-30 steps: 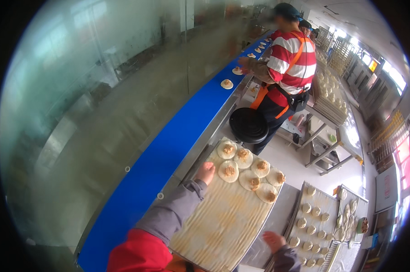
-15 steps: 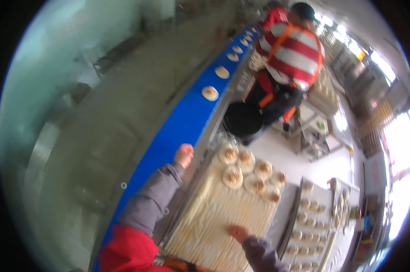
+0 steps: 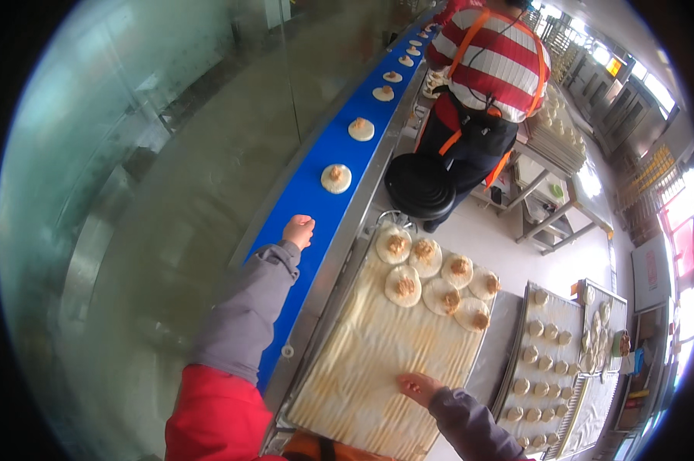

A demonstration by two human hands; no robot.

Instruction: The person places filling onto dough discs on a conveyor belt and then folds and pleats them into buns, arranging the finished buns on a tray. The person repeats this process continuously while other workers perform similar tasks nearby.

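My left hand point(image 3: 299, 232) is over the blue conveyor belt point(image 3: 304, 207), its fingers curled into a fist with nothing showing in them. Just beyond it lies a dough round topped with orange-brown filling point(image 3: 336, 178), apart from the hand. More topped rounds, such as this dough round point(image 3: 361, 129), line the belt farther off. My right hand point(image 3: 419, 389) is low over a cloth-covered tray point(image 3: 362, 346), fingers loosely bent and slightly apart, with nothing seen in them. Several filled dough rounds point(image 3: 403, 286) sit together at the tray's far end.
A black round stool point(image 3: 420, 187) stands beyond the tray. Past it, a co-worker in a striped top point(image 3: 496, 61) is at the belt. On the right, a rack tray point(image 3: 546, 311) holds small pale dough pieces. A metal table point(image 3: 550, 184) stands behind the co-worker.
My left hand has moved from the belt's near edge to above the belt. The dough rounds on the belt have come closer to me. My right hand stays over the tray.
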